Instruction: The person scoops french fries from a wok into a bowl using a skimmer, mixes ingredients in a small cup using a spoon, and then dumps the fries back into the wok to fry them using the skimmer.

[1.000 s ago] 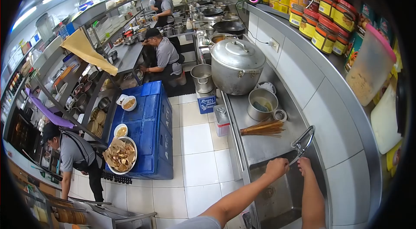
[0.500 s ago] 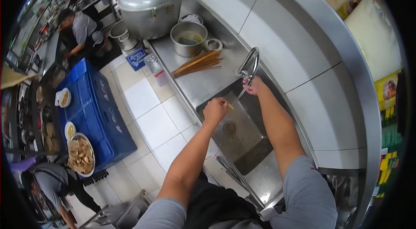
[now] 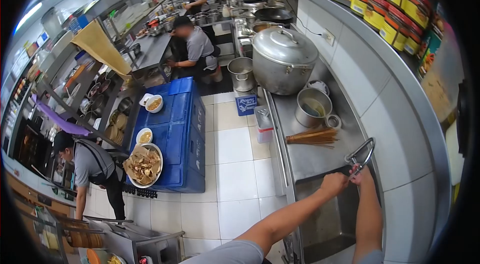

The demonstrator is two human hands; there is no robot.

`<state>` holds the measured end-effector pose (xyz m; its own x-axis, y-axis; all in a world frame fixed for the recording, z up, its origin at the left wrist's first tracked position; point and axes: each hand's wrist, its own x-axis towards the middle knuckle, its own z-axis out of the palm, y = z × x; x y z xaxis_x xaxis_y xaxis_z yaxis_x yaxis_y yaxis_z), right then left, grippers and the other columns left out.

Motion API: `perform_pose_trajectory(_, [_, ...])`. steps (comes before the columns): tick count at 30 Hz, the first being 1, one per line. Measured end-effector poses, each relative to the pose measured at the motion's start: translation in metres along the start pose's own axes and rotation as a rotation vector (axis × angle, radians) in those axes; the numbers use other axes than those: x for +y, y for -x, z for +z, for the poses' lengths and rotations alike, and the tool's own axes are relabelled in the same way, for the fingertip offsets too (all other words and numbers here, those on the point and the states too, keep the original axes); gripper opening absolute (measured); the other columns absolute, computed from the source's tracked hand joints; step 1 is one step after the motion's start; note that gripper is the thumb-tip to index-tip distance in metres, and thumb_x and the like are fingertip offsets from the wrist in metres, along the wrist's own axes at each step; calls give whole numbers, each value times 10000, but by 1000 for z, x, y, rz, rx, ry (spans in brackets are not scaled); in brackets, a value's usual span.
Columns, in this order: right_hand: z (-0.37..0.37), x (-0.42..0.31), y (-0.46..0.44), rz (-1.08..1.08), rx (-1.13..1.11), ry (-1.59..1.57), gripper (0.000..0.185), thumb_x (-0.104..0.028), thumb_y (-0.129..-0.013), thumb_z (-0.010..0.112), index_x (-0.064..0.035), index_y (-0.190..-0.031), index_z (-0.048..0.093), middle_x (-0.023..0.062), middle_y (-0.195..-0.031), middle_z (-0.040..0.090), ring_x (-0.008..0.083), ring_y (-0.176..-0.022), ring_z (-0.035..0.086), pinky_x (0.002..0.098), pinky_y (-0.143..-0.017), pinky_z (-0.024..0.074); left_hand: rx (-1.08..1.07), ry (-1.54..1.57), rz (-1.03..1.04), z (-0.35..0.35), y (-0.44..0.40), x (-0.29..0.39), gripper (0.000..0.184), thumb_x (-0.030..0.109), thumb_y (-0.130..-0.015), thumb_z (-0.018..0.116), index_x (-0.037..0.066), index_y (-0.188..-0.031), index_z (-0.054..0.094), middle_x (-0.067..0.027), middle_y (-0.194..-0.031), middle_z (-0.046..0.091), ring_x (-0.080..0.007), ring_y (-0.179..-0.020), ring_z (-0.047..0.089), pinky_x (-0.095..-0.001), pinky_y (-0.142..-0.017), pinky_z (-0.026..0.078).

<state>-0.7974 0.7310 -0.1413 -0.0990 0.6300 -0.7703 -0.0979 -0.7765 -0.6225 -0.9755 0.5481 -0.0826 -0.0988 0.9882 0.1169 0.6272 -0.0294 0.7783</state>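
The step in hand seems to be close work at the curved chrome faucet (image 3: 370, 152), which stands at the wall-side edge of the grey stainless-steel sink (image 3: 327, 221). The left hand (image 3: 334, 184) is beside the spout, its grip curled inward; whether anything is inside it, I cannot tell. The right hand (image 3: 361, 176) is right at the spout, fingers bent, and its exact grip is hidden too. Both hands are over the sink, nearly together.

On the steel tabletop (image 3: 301, 160) beyond, a bundle of thin brown sticks (image 3: 314, 137) lies just beside a round, open metal pot (image 3: 306, 117). As I judge it, any next move calls for small finger motions, keeping the knuckles off the spout and both hands over the sink.
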Motion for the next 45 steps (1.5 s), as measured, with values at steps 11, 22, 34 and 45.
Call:
perform_pose_trajectory(11, [-53, 35, 3, -126, -54, 77, 229, -328, -840, 675, -159, -975, 598, 31, -875, 594, 160, -692, 531, 314, -605, 476, 126, 66, 114, 16, 146, -13, 118, 219, -754, 686, 106, -768, 717, -156, -779, 677, -327, -732, 675, -450, -597, 514])
perform_pose_trajectory(22, [-171, 154, 198, -357, 104, 779, 507, -500, -919, 585, -205, -1331, 552, 17, -1254, 549, 158, -1133, 502, 370, -905, 441, 76, -109, 114, 17, 270, 28, 180, 261, -719, 621, 96, -658, 656, -138, -621, 619, -366, -589, 628, -479, -521, 471])
perform_pose_trajectory(34, [-167, 309, 424, -620, -323, 712, 208, -165, -905, 669, -60, -1083, 645, 58, -907, 663, 115, -742, 620, 276, -670, 530, 352, 43, 38, -53, 493, 165, 173, 261, -880, 662, 120, -942, 741, -103, -698, 661, -294, -613, 637, -417, -567, 499])
perform_pose_trajectory(45, [-369, 660, 542, -39, -419, 857, 252, -203, -934, 637, 8, -1072, 635, 122, -993, 707, 232, -868, 679, 357, -777, 552, 319, 242, -273, -90, 662, 220, 284, 352, -893, 621, 104, -939, 751, -131, -705, 680, -331, -633, 656, -439, -579, 513])
